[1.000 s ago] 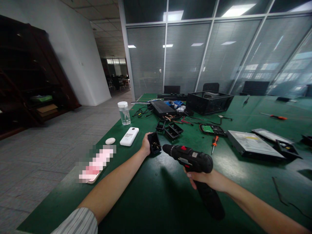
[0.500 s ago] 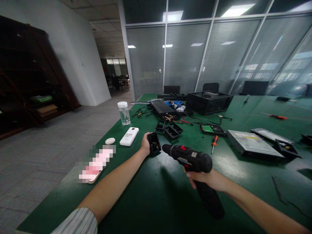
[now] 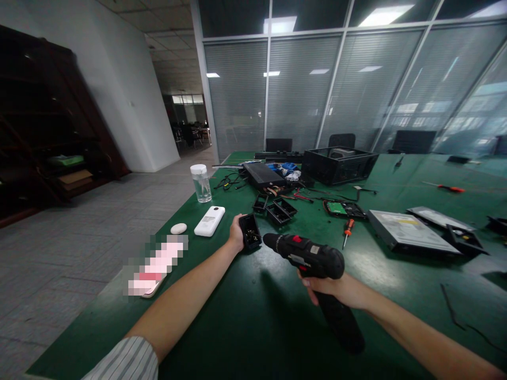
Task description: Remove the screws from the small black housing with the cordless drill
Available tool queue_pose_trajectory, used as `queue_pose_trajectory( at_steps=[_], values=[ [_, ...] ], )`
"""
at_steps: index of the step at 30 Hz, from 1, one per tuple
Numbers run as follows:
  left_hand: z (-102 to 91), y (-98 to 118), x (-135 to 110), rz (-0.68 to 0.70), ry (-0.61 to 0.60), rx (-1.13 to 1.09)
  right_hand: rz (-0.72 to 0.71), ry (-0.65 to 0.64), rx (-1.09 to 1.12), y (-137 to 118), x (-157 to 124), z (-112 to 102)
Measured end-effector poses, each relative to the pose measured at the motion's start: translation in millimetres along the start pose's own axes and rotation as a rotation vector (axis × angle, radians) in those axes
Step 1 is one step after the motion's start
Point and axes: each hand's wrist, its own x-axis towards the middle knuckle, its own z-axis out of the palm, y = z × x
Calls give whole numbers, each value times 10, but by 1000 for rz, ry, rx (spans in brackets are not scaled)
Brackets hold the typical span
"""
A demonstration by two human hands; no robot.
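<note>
My left hand [image 3: 237, 234] grips a small black open box [image 3: 251, 232] by its left side, tilted so its inside faces me. Small metallic bits, too small to name, show inside it. In my right hand [image 3: 332, 287] is a black cordless drill [image 3: 311, 256] with red marks, its fingers wrapped round the handle. The drill's chuck points left at the box's right side; whether its tip touches the box I cannot tell. Just beyond the box, several similar black boxes [image 3: 279, 212] sit on the green table [image 3: 245, 316].
A screwdriver [image 3: 348, 232], an opened hard drive [image 3: 344, 209] and an optical drive [image 3: 410, 232] lie to the right. Behind are a black computer case [image 3: 338, 166] and tangled cables. On the left stand a water bottle [image 3: 201, 184], a white device [image 3: 209, 221] and a phone [image 3: 156, 274].
The view has shifted very slightly. Both hands keep their hold on the box and the drill, in nearly the same places.
</note>
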Motion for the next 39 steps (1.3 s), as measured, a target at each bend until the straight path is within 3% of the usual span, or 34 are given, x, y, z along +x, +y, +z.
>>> queue_pose_trajectory(
  at_steps=[10, 39],
  values=[
    [10, 12, -39, 14, -39, 52, -10, -11, 42, 67, 21, -14],
    [13, 10, -31, -3, -4, 19, -15, 4, 33, 151, 20, -36]
  ],
)
